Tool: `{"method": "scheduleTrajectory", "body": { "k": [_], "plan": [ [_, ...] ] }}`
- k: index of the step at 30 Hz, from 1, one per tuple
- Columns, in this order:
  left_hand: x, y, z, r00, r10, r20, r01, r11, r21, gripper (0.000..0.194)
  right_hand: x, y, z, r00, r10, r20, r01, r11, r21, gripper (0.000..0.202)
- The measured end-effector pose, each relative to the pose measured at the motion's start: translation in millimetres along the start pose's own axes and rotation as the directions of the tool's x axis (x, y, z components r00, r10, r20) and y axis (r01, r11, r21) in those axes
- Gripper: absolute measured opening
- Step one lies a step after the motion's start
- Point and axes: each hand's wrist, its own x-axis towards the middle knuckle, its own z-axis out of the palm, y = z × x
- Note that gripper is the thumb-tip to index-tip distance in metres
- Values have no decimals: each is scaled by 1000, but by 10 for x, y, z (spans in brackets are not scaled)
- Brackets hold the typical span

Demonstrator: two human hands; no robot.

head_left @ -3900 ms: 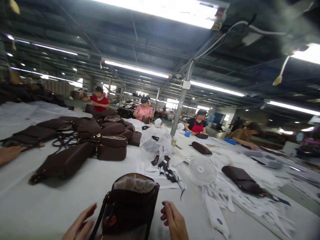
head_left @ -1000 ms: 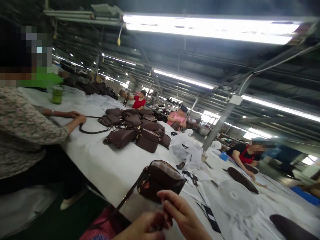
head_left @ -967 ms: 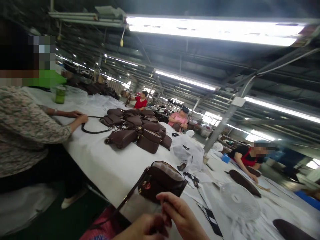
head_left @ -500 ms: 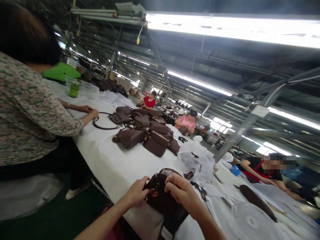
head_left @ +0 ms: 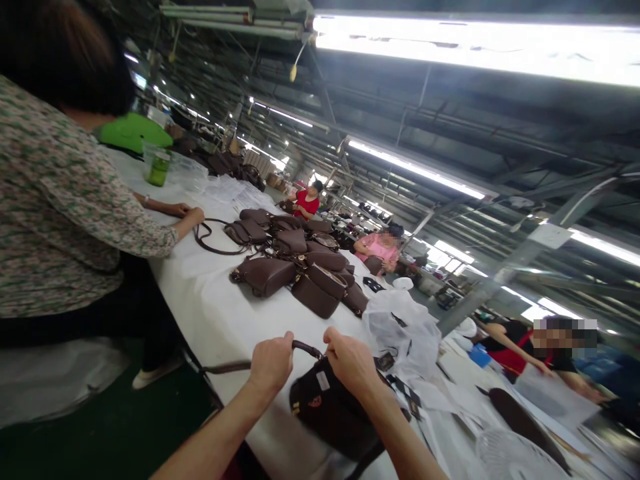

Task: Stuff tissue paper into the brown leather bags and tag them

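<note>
A dark brown bag (head_left: 333, 410) lies on the white-covered table (head_left: 225, 327) in front of me, with a small light label and a reddish mark on it. My left hand (head_left: 273, 360) is closed round a brown strap (head_left: 307, 347) that arcs over toward the bag. Fingers curled, my right hand (head_left: 350, 360) is at the bag's top edge, by the strap's other end; its palm side is hidden. More strap stretches leftward from my left hand along the table.
Several brown bags (head_left: 320, 291) are heaped mid-table, beside crumpled clear plastic (head_left: 405, 327). At left a person in a floral top (head_left: 75, 207) holds a strap. A fan (head_left: 515, 457) and other workers are at right.
My left hand has left the bag's side and now grips the strap, which stretches out. My right hand has moved up slightly. The bag has turned, showing its label.
</note>
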Motion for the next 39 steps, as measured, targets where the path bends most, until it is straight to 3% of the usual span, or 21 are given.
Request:
{"method": "scheduleTrajectory", "body": {
  "k": [2, 4, 6, 8, 9, 11, 14, 18, 20, 24, 30, 36, 39],
  "plan": [
    [8, -2, 70, 999, -31, 7, 32, 997, -66, 24, 5, 4, 35, 1000, 7, -15, -7, 1000, -29, 25],
    [4, 16, 183, 995, -75, 72, 95, 935, -342, 23, 3, 7, 49, 1000, 12, -27, -13, 999, -38, 24],
    [-12, 63, 332, 986, -98, 134, 165, 681, -713, 23, 4, 1, 50, 1000, 3, -28, -5, 999, -41, 23],
    [-33, 135, 483, 989, -106, 98, 131, 370, -920, 30, 11, -14, 51, 1000, -14, -19, 13, 999, -51, 23],
    [-43, 174, 548, 992, -118, 45, 77, 276, -958, 37, 15, -24, 53, 1000, -20, -17, 19, 998, -60, 23],
    [-57, 247, 639, 991, -120, -58, -31, 211, -977, 52, 23, -42, 63, 1000, -26, -14, 25, 996, -84, 22],
    [-50, 320, 668, 991, -81, -104, -73, 321, -944, 65, 31, -49, 82, 998, -57, -5, 56, 993, -103, 20],
    [6, 336, 609, 997, -73, -31, 19, 595, -803, 71, 57, -17, 91, 991, -132, 21, 133, 987, -90, 23],
    [32, 325, 580, 997, -76, -26, 31, 657, -753, 71, 73, 1, 87, 988, -148, 49, 152, 984, -93, 26],
    [42, 309, 534, 995, -85, -50, 19, 661, -750, 66, 77, 7, 71, 985, -154, 76, 161, 983, -92, 27],
    [37, 328, 506, 996, -66, -59, -16, 525, -851, 67, 26, -5, 70, 986, -156, 65, 161, 983, -85, 30],
    [94, 270, 526, 997, -22, -72, -48, 548, -835, 63, 36, 68, 62, 986, -154, 56, 139, 967, 215, 42],
    [120, 245, 537, 999, -22, -27, -11, 547, -837, 63, 59, 73, 47, 986, -160, 51, 142, 956, 255, 50]
  ]
}}
